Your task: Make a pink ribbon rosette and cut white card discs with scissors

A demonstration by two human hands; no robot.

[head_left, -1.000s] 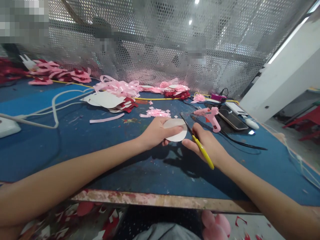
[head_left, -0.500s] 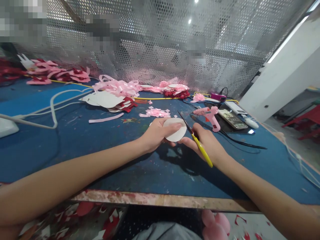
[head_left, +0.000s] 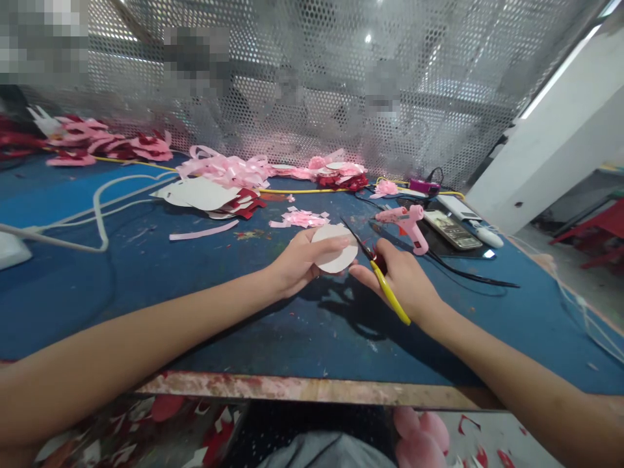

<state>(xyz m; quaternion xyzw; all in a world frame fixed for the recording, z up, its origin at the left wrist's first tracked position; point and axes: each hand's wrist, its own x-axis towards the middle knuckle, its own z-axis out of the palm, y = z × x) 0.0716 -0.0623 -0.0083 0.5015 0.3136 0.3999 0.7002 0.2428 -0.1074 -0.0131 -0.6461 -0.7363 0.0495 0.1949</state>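
A round white piece (head_left: 336,259) is pinched in my left hand (head_left: 297,260), the thumb lying across its face. My right hand (head_left: 402,276) grips yellow-handled scissors (head_left: 389,294), whose dark blades point up and left beside the disc's right edge. Beyond my hands lies a small heap of short pink ribbon pieces (head_left: 305,218). One longer pink strip (head_left: 203,230) rests to the left of it. A pink glue gun (head_left: 409,224) sits behind my right hand.
White cut shapes (head_left: 195,194) and looped pink ribbons (head_left: 227,170) lie at the back left. Red and pink pieces (head_left: 341,175) are at the back centre. A phone (head_left: 453,229) and black cable (head_left: 478,279) are on the right. White cables (head_left: 100,208) cross the left side.
The white disc and my left hand have shifted slightly left, and the disc looks turned a little. My right hand and the scissors have moved slightly left too.
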